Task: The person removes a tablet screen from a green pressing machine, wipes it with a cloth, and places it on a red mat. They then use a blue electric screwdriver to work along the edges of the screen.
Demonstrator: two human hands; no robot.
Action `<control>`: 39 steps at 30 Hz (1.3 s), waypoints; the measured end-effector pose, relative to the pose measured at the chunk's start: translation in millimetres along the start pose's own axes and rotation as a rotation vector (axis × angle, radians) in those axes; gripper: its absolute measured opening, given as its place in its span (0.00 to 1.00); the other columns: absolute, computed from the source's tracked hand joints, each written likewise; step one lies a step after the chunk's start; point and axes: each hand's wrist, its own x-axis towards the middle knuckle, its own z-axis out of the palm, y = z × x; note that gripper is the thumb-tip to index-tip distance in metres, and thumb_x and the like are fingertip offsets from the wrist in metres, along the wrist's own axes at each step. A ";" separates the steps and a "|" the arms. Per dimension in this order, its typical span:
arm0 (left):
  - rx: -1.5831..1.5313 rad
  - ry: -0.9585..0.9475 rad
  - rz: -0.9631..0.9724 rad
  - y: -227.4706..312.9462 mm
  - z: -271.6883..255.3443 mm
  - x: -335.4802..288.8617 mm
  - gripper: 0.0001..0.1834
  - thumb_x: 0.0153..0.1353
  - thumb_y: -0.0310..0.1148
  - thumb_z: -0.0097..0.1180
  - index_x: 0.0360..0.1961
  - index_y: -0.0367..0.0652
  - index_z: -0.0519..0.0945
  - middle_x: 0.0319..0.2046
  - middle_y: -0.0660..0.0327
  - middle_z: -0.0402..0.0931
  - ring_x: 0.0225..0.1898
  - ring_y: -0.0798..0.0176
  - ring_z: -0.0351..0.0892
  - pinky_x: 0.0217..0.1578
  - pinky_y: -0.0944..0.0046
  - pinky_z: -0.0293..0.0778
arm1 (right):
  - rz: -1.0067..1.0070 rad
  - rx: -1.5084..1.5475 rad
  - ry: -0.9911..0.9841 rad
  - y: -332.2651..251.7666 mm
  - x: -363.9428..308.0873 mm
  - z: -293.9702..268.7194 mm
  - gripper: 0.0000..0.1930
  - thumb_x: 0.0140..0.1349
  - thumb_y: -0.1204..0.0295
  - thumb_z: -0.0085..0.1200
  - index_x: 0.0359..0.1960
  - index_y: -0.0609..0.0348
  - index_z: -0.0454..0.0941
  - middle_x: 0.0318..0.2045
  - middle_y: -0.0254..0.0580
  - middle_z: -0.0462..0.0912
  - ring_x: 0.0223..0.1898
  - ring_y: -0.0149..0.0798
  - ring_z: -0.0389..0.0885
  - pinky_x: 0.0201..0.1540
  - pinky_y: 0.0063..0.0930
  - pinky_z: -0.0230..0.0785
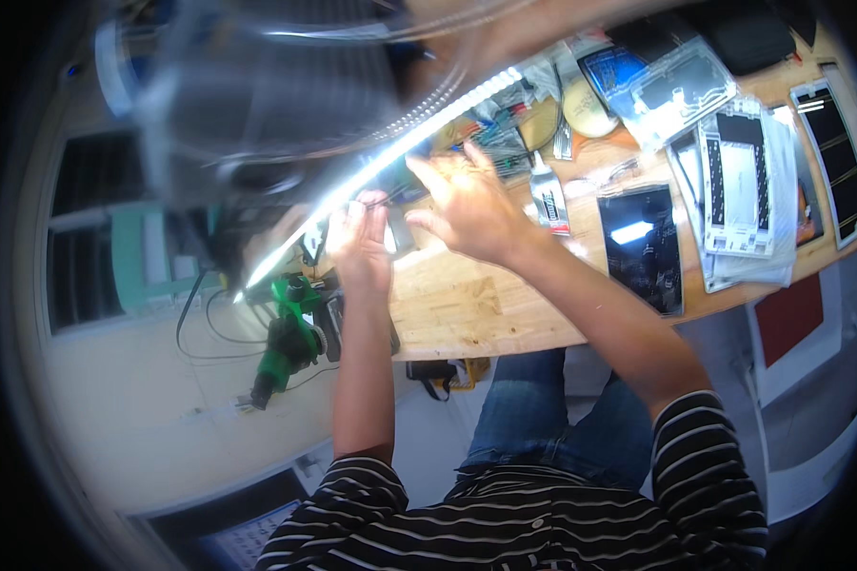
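Note:
My left hand [360, 240] is raised at the far side of the wooden bench [457, 309], under a bright light bar [381, 164]. Its fingers are closed around something thin and dark, too small to name. To its right is my right hand [471, 207], with thumb and index finger stretched apart and nothing visible in it. A small dark flat piece lies between the two hands, partly hidden. Just right of my right hand lies a white and black tube with a nozzle [548, 200]. A dark glossy screen panel [641, 252] lies farther right.
A green microscope [293, 328] stands left of my left forearm. White-framed panels [738, 190] are stacked on the right, beside a long dark panel [833, 157]. Clear packets [681, 90] and small tools crowd the back. A large blurred object [267, 86] hangs at upper left.

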 end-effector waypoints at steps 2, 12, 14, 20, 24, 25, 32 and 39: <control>-0.025 0.090 -0.110 -2.1 4.8 -16.1 0.09 0.67 0.23 0.57 0.45 0.38 0.71 0.50 0.49 0.78 0.54 0.52 0.81 0.55 0.57 0.80 | -0.028 -0.022 -0.055 -9.3 4.5 20.1 0.26 0.64 0.61 0.57 0.60 0.64 0.74 0.48 0.53 0.81 0.54 0.53 0.78 0.67 0.53 0.58; 1.262 -0.841 -0.304 311.2 40.0 -76.2 0.18 0.67 0.35 0.61 0.53 0.35 0.79 0.31 0.56 0.87 0.32 0.69 0.86 0.34 0.71 0.78 | 0.091 -0.053 0.342 72.6 70.2 58.7 0.13 0.64 0.75 0.55 0.49 0.66 0.81 0.42 0.55 0.86 0.43 0.46 0.85 0.49 0.36 0.75; 1.116 -0.633 -0.012 360.6 49.6 -42.0 0.16 0.66 0.39 0.60 0.45 0.35 0.82 0.26 0.59 0.85 0.27 0.69 0.84 0.24 0.71 0.77 | 0.313 -0.047 0.292 97.6 87.6 56.5 0.13 0.64 0.75 0.55 0.49 0.66 0.81 0.42 0.55 0.86 0.43 0.46 0.85 0.49 0.36 0.75; 1.766 -0.516 0.484 407.2 98.6 169.4 0.19 0.66 0.42 0.58 0.46 0.35 0.83 0.28 0.57 0.83 0.31 0.65 0.82 0.30 0.64 0.76 | 0.592 -0.140 0.277 131.0 87.5 60.7 0.13 0.64 0.75 0.56 0.49 0.67 0.80 0.42 0.55 0.86 0.43 0.46 0.85 0.49 0.35 0.76; 1.873 -0.854 0.334 374.2 122.3 279.8 0.21 0.63 0.37 0.59 0.54 0.37 0.82 0.46 0.47 0.84 0.51 0.52 0.82 0.53 0.55 0.76 | 0.703 -0.182 0.308 140.1 73.2 73.8 0.13 0.64 0.75 0.56 0.49 0.67 0.80 0.42 0.55 0.86 0.43 0.46 0.85 0.49 0.35 0.76; 1.893 -0.924 0.355 360.8 127.5 300.6 0.21 0.62 0.35 0.59 0.56 0.38 0.81 0.48 0.46 0.83 0.54 0.50 0.81 0.56 0.55 0.74 | 0.716 -0.186 0.321 144.3 73.8 78.1 0.13 0.64 0.75 0.56 0.49 0.67 0.80 0.42 0.55 0.86 0.43 0.46 0.85 0.49 0.35 0.76; 1.970 -1.281 0.130 266.4 160.0 385.2 0.32 0.59 0.34 0.62 0.66 0.43 0.73 0.50 0.47 0.83 0.56 0.50 0.80 0.58 0.54 0.71 | 0.822 -0.211 0.361 171.7 85.2 97.9 0.13 0.64 0.75 0.56 0.49 0.67 0.80 0.42 0.55 0.86 0.43 0.45 0.85 0.49 0.34 0.76; 1.988 -1.382 0.001 198.7 170.8 425.2 0.35 0.61 0.38 0.63 0.70 0.48 0.68 0.57 0.45 0.78 0.60 0.49 0.76 0.59 0.51 0.68 | 0.862 -0.218 0.370 179.4 101.6 103.1 0.13 0.65 0.75 0.56 0.49 0.67 0.80 0.42 0.55 0.86 0.43 0.45 0.86 0.48 0.34 0.76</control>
